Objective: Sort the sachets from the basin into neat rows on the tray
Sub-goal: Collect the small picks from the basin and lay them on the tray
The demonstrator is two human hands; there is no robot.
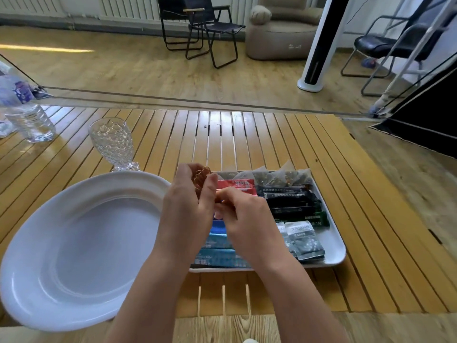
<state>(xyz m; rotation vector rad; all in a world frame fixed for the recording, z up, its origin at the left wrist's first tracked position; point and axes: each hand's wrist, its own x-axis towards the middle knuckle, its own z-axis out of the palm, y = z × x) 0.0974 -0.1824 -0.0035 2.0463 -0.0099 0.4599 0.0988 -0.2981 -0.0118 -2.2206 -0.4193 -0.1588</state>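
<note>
A white basin (81, 233) stands at the left, nothing visible in it. To its right, a white tray (333, 246) holds rows of sachets: red ones (237, 185), dark ones (291, 201), blue ones (220, 253), grey-white packets (304, 241) and clear tea bags (272, 178) at the far edge. My left hand (188, 206) is cupped over the tray's left side and holds a small bunch of gold-coloured wire clips (201, 175). My right hand (244, 219) pinches something small and orange at the left palm; what it is stays unclear.
A patterned drinking glass (112, 144) stands behind the basin, and a plastic water bottle (27, 115) at the far left. The slatted wooden table (247, 134) ends close to the tray's right side. Chairs and a white tower fan (321, 43) stand on the floor beyond.
</note>
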